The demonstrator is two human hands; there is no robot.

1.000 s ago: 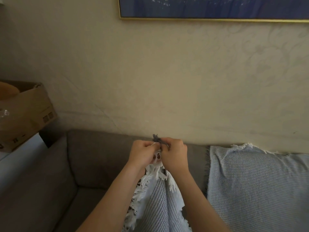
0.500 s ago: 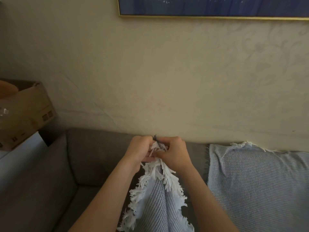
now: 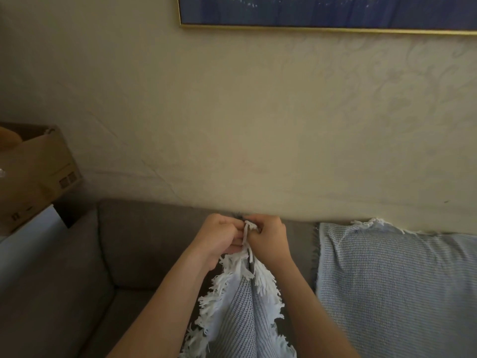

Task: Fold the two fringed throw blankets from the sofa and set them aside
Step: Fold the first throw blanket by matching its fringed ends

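Nearest you, the pale blue throw blanket [image 3: 240, 316] hangs in front of the sofa [image 3: 144, 244], gathered narrow, with its white fringe [image 3: 219, 288] falling down both edges. Your left hand [image 3: 219, 237] and right hand [image 3: 269, 240] meet at its top, level with the top of the sofa's backrest. Each has its fingers curled tight, pinching the fringed corners together. The second blanket [image 3: 392, 288] lies draped over the right part of the sofa's back. Left of the sofa sits a cardboard box [image 3: 36, 171]. Above the sofa, a gold-framed blue picture [image 3: 322, 11] hangs on the wall [image 3: 232, 112].
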